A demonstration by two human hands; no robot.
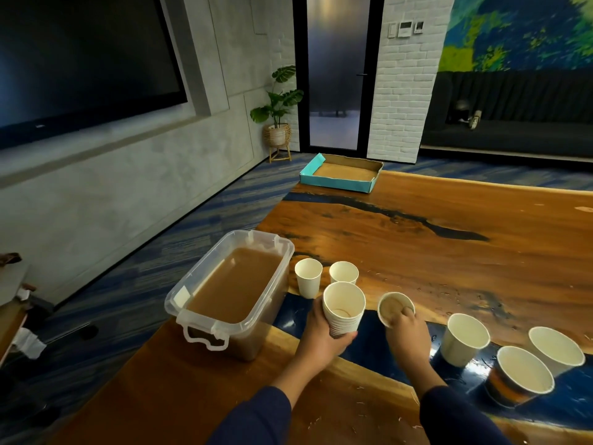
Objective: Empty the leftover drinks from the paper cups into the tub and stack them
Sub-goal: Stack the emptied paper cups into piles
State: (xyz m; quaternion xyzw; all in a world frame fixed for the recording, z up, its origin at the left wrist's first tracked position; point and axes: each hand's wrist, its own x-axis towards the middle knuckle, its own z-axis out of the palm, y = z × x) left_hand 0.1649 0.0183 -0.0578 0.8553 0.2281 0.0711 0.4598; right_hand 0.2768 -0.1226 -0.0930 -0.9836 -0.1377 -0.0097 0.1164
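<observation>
My left hand (pixel 324 335) grips a stack of several white paper cups (pixel 343 309), held upright just right of the tub. My right hand (pixel 406 326) holds a single paper cup (pixel 392 307) tilted toward me, with brown drink inside. The clear plastic tub (pixel 205 290) stands at the table's left edge, filled with brown liquid. Two white cups (pixel 308 277) (pixel 343 273) stand behind the stack. Three more cups (pixel 465 340) (pixel 523 370) (pixel 556 348) stand to the right of my right hand.
The wooden table (pixel 417 245) with dark blue resin streaks stretches far ahead. A teal cardboard tray (pixel 340 183) sits at its far end. The table's left edge drops to carpet beside the tub. A potted plant (pixel 279 123) stands by the door.
</observation>
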